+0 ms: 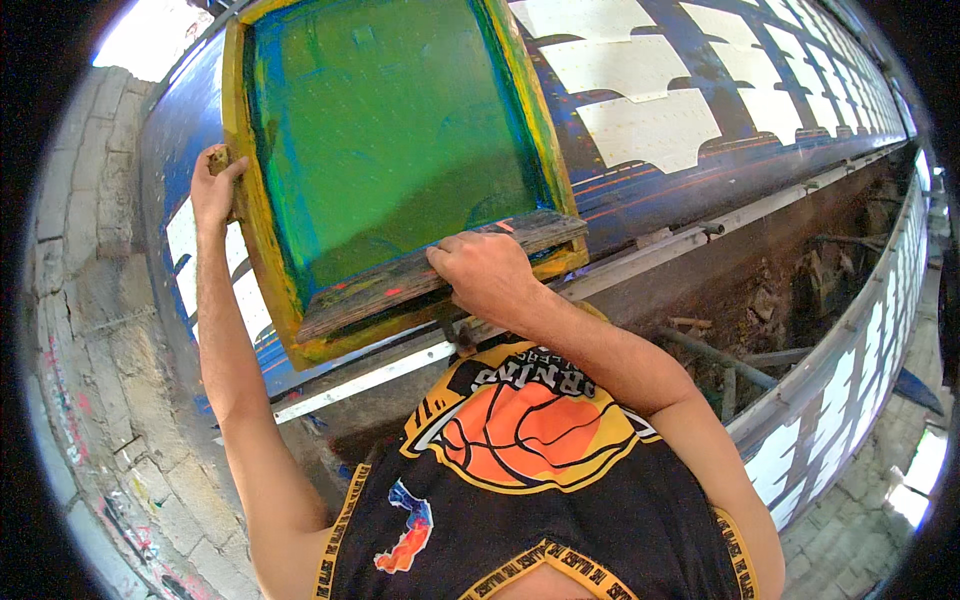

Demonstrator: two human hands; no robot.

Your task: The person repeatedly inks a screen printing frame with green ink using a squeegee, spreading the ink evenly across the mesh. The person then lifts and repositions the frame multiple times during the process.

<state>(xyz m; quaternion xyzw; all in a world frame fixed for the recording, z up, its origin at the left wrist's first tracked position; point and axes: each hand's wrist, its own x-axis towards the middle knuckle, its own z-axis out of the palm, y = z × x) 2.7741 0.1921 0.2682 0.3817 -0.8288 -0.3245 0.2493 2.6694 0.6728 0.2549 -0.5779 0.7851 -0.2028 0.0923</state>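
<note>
While the right hand (pixel 485 272) has its fingers clamped over the wooden squeegee (pixel 375 287), near its middle, the left hand (pixel 212 190) curls round a small handle (pixel 219 160) on the frame's (pixel 239 105) left side. The squeegee lies along the near end of the green mesh (pixel 390 120); beneath stretches a blue table (pixel 635 218) with white panels (pixel 650 130). A slackened left grip could let the frame skid; one-handed, uneven pressure could tip the squeegee

Open room over green screen (pixel 390 130), squeegee (pixel 385 287) nearside
</note>
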